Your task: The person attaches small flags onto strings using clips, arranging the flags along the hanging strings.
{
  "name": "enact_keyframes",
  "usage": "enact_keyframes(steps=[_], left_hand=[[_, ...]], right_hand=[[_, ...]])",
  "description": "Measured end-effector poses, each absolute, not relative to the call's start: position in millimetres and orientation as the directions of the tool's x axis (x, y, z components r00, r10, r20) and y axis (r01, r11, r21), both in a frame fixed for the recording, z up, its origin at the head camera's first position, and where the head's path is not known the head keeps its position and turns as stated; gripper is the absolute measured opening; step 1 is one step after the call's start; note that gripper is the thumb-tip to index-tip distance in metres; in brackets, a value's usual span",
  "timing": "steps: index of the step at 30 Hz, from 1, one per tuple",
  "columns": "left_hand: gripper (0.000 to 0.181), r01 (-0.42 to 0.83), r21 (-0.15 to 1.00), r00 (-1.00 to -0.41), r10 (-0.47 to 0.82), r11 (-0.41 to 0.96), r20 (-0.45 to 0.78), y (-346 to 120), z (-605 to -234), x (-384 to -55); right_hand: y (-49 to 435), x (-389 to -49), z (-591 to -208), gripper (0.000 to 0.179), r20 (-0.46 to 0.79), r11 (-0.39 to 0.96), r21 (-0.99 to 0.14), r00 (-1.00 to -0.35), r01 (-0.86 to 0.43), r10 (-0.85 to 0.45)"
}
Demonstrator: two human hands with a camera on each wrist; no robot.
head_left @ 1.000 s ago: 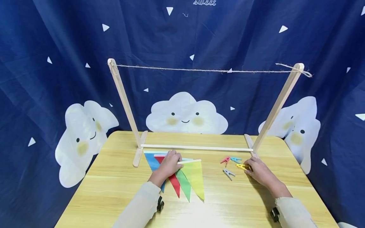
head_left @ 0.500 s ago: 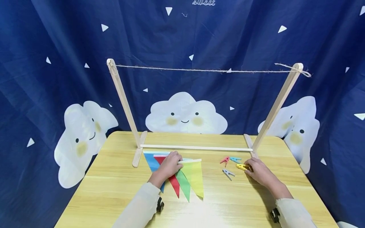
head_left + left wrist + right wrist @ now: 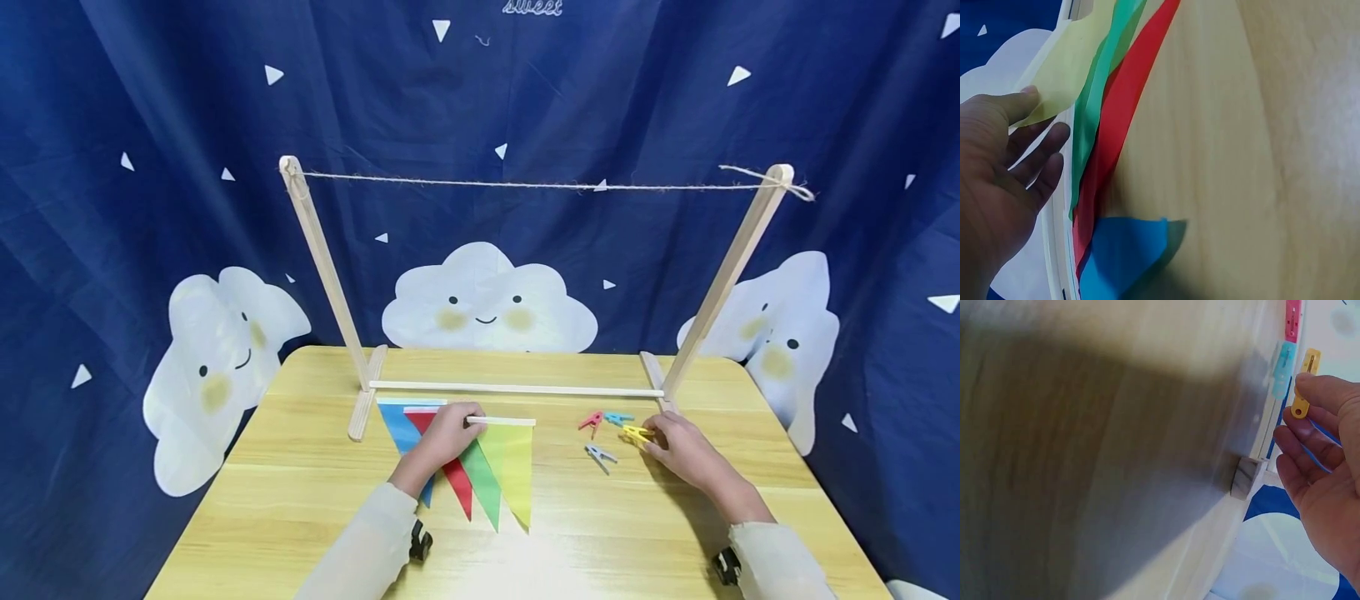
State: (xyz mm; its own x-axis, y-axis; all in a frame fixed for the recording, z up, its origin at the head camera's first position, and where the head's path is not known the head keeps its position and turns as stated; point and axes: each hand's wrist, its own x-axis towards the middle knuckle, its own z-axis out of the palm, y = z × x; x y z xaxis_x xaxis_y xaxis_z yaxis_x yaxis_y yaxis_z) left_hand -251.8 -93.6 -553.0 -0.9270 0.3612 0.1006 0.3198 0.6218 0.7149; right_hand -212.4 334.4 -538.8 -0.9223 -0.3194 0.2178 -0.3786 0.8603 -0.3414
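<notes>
Between thumb and fingers, my left hand (image 3: 444, 437) pinches the white-edged top corner of a yellow pennant flag (image 3: 516, 467). In the left wrist view the yellow flag (image 3: 1066, 69) is raised off the pile. Under it a green flag (image 3: 483, 483), a red flag (image 3: 457, 479) and a blue flag (image 3: 397, 421) lie overlapped on the table. My right hand (image 3: 682, 450) pinches a yellow clothespin (image 3: 633, 433), seen end-on between thumb and fingers in the right wrist view. Beside it lie a red clothespin (image 3: 592, 422), a light blue clothespin (image 3: 618, 417) and a grey clothespin (image 3: 600, 456).
Behind the flags stands a wooden frame, with a left post (image 3: 322, 258), a right post (image 3: 731, 271) and a low crossbar (image 3: 517, 388). A string (image 3: 480, 182) runs between the post tops. A dark blue curtain (image 3: 525, 100) hangs behind the table (image 3: 300, 500).
My left hand has lifted the yellow flag's top edge slightly and shifted it right, off the green flag. The yellow clothespin has tilted a little in my right hand, which stays nearly in place.
</notes>
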Motion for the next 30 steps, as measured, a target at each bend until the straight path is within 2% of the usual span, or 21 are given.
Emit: enact_keyframes(steps=[9, 16, 30], left_hand=[[0.007, 0.241, 0.827, -0.955, 0.277, 0.508, 0.108, -94, -556, -249], [0.009, 0.18, 0.884, -0.976, 0.191, 0.432, 0.105, -91, -558, -246], [0.013, 0.161, 0.932, -0.987, 0.052, 0.324, 0.153, -80, -559, -233]], right_hand=[[326, -210, -531, 0.02, 0.165, 0.857, -0.392, -0.942, -0.334, -0.292], [324, -211, -530, 0.022, 0.167, 0.858, -0.387, -0.94, -0.339, -0.296], [321, -210, -529, 0.023, 0.282, 0.845, -0.365, -0.911, -0.391, -0.3]])
